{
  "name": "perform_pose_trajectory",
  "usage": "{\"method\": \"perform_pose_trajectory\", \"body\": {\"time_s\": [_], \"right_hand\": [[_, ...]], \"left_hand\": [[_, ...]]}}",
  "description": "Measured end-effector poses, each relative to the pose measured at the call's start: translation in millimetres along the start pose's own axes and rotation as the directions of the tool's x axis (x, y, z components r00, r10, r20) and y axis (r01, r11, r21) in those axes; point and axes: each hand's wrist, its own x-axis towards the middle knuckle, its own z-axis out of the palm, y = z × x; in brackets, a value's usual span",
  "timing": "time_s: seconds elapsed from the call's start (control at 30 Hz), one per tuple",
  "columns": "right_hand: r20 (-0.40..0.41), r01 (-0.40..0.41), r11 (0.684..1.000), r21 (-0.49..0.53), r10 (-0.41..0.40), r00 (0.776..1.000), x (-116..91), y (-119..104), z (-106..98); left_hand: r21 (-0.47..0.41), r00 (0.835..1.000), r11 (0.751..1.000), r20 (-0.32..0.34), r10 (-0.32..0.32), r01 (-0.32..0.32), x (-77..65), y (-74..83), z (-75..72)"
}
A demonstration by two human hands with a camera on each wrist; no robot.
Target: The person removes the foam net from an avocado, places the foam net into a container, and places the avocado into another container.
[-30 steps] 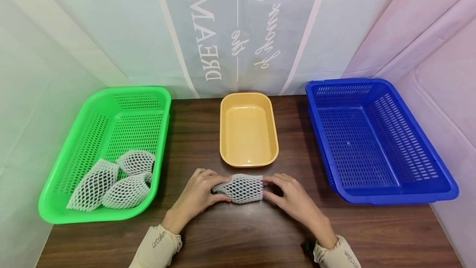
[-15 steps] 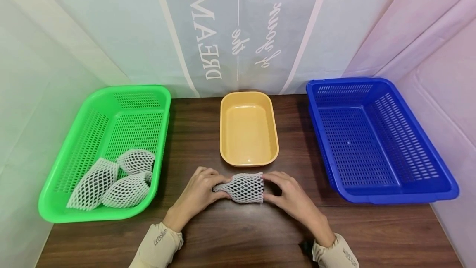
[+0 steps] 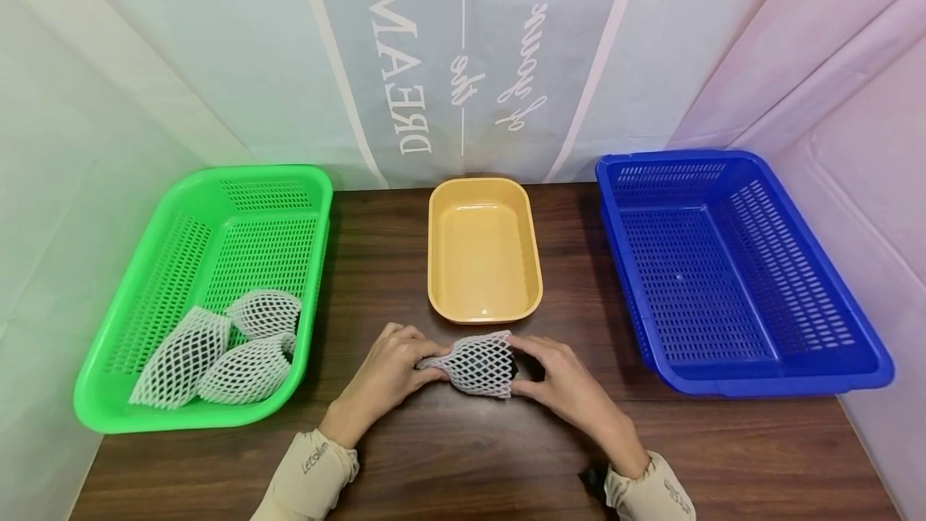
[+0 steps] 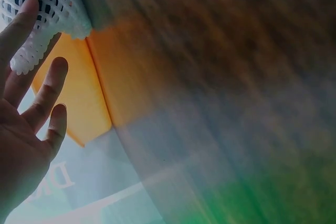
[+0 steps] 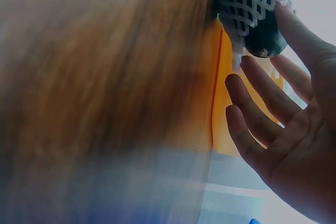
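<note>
In the head view a white foam net sleeve (image 3: pixel 479 366) lies across the middle of the table, around a dark green fruit that looks like an avocado. My left hand (image 3: pixel 394 367) pinches the gathered left end of the sleeve between thumb and fingers. At the sleeve's wide right mouth, my right hand (image 3: pixel 567 372) holds the rim with thumb and forefinger. The right wrist view shows the fruit's bare rounded end (image 5: pixel 264 38), with a small stem scar, poking out of the net. My right hand's other fingers spread loosely below it.
A green basket (image 3: pixel 326 239) at the left holds 3 net-wrapped pieces (image 3: pixel 181 360). Behind the hands stands a yellow tray (image 3: pixel 481 264), and a blue basket (image 3: pixel 694 288) is at the right. A printed cloth (image 3: pixel 463 63) hangs along the table's back edge.
The sleeve's right mouth has widened and slid back leftward, baring the fruit's dark end. My hands have shifted only slightly; the baskets and tray are unmoved.
</note>
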Motion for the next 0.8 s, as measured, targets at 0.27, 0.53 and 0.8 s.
{"method": "perform_pose_trajectory", "body": {"time_s": [0.27, 0.53, 0.8], "right_hand": [[0.009, -0.014, 1.000, 0.004, 0.014, 1.000, 1.8, -1.6, 2.1], [0.029, 0.004, 1.000, -0.019, -0.004, 1.000, 2.0, -1.6, 4.4], [0.045, -0.020, 0.999, -0.025, 0.021, 0.999, 2.2, -2.0, 4.8]], "left_hand": [[0.021, 1.000, 1.000, 0.014, 0.002, -0.003, 1.2, -0.2, 0.6], [0.042, 1.000, 0.999, 0.021, 0.020, -0.021, 2.9, 1.3, 1.1], [0.063, 0.999, 0.998, 0.042, 0.023, -0.026, 4.2, 2.9, 2.4]]}}
